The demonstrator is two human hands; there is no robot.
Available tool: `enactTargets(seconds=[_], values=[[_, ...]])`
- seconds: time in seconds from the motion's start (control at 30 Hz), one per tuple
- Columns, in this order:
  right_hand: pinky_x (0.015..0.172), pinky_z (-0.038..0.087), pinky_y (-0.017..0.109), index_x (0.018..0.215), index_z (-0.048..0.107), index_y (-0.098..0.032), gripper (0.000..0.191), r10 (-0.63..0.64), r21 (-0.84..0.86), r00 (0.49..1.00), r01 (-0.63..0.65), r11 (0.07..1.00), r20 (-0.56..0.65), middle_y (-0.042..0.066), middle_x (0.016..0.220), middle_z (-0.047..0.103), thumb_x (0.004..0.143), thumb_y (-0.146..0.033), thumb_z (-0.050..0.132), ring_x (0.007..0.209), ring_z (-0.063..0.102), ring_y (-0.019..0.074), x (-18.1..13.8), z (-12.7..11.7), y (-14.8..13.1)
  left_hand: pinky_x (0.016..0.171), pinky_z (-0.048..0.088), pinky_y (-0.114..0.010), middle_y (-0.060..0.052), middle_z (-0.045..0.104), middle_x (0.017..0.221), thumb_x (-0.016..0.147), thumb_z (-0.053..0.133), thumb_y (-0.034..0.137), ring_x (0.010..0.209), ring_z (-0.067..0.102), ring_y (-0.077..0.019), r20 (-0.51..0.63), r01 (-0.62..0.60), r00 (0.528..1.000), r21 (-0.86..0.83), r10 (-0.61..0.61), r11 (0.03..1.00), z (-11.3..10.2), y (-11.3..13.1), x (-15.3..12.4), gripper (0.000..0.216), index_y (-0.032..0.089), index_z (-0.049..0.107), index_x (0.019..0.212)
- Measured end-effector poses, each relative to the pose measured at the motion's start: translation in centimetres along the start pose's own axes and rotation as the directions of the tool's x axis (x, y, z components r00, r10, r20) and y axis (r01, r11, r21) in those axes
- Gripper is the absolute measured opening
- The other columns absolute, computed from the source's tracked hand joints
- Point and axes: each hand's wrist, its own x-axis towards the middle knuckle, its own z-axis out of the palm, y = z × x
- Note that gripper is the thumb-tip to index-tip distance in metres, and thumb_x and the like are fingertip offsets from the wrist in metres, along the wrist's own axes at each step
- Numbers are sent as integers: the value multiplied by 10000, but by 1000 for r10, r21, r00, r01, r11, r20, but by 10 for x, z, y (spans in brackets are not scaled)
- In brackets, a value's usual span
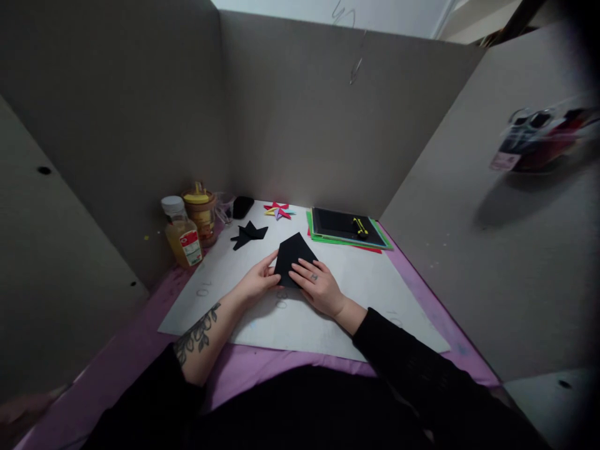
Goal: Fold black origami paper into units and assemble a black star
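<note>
A folded sheet of black paper (294, 253) with a pointed top lies at the middle of the white board (225, 325). My left hand (259, 276) grips its left edge between thumb and fingers. Flat across its lower right part rests my right hand (321, 287), fingers stretched out and a ring on one of them. Behind and to the left is a black folded-paper piece (248, 234) with several points. Farther back sits a multicoloured paper star (279, 211).
A juice bottle (182, 234), a brown cup (202, 215) and a black phone-like object (243, 207) stand or lie at the back left. Stacked coloured paper (335, 225) with a yellow-and-black tool (360, 227) lies back right. Grey panels (328, 119) enclose the table; a pen holder (539, 140) hangs right.
</note>
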Motion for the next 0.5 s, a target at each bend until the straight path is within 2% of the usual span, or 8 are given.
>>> enactTargets(seconds=[0.1,0.17,0.23,0.27,0.3,0.37,0.43,0.5], values=[[1047,255,505,1293,516,-240,522,101,54,994,-99,994,-33,92,1333,532,784,-126,543,1295,393,280,-2,2,10,632,503,-232,-5,644,774,677,727,146,627,585,-107,-55,-29,998,-10,29,1000,-3,2,1,959,251,191,1466],[1057,242,537,1319,486,-247,576,234,131,964,-218,967,-124,106,1418,427,760,-140,573,1324,336,309,-5,1,21,620,497,-226,-17,649,801,671,725,148,629,587,-109,-73,-55,996,5,55,998,-6,5,2,901,228,272,1445],[1045,296,522,1354,435,-258,616,374,313,908,-305,900,-188,119,1472,325,767,-191,608,1328,326,312,-7,-2,32,596,491,-221,-23,648,797,660,717,134,618,584,-109,-64,-45,997,33,47,998,-10,8,2,830,205,363,1407],[1027,340,498,1366,413,-266,623,419,434,891,-312,845,-174,124,1467,324,779,-225,618,1309,360,299,-8,-5,36,580,486,-219,-24,648,787,656,710,122,606,581,-109,-42,-21,999,46,23,999,-11,10,1,822,199,374,1402],[1004,381,471,1364,411,-275,609,433,552,892,-300,778,-126,123,1438,364,793,-254,620,1275,409,281,-8,-9,40,564,479,-217,-25,648,776,655,700,110,592,578,-109,-14,8,1000,57,-8,998,-11,12,0,832,200,360,1409],[957,440,423,1308,483,-287,511,376,721,926,-276,635,23,104,1304,508,815,-285,618,1165,519,239,-8,-19,42,540,464,-212,-22,646,744,664,677,93,562,570,-105,47,53,997,77,-57,996,-11,14,-3,873,211,293,1439],[922,467,401,1182,603,-281,381,295,788,943,-297,540,153,83,1163,601,804,-297,644,1060,583,215,-8,-27,39,535,453,-206,-15,645,731,684,665,93,551,569,-101,108,56,992,89,-66,994,-9,16,-6,903,240,225,1459],[892,487,397,1070,678,-267,303,279,801,929,-354,483,242,77,1084,644,769,-305,686,982,619,207,-7,-32,34,545,450,-207,-12,651,739,702,673,118,561,576,-102,148,41,987,98,-55,994,-8,18,-9,900,269,212,1460]])
